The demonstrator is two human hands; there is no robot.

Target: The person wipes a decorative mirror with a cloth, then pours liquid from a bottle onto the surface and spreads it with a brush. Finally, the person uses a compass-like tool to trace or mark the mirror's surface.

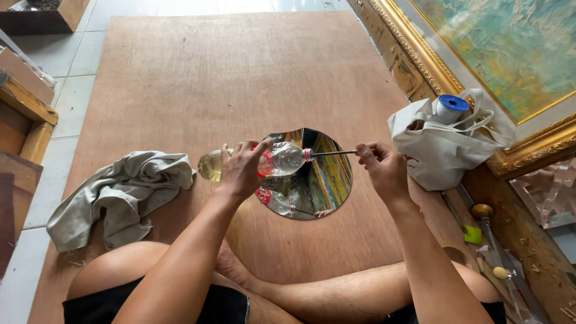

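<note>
Head view, looking down on a seated person with crossed legs on a large plywood sheet (240, 72). The left hand (242, 168) was wrapped around a clear plastic bottle (282, 159), held on its side above a round mirror (324, 180) that lay flat on the sheet; pale yellow liquid had pooled at the bottle's base end. The right hand (384, 171) pinched a thin metal rod (333, 153), whose tip met the bottle's mouth at the red neck ring. The mirror reflected the bottle and the gilded frame. A crumpled grey cloth (120, 195) lay on the sheet, left of the left hand. A white tote bag (441, 150) containing a blue-capped roll (450, 108) sat just right of the right hand, leaning against an ornate gold picture frame (432, 72). Wooden-handled tools (489, 231) lay near the right knee.
</note>
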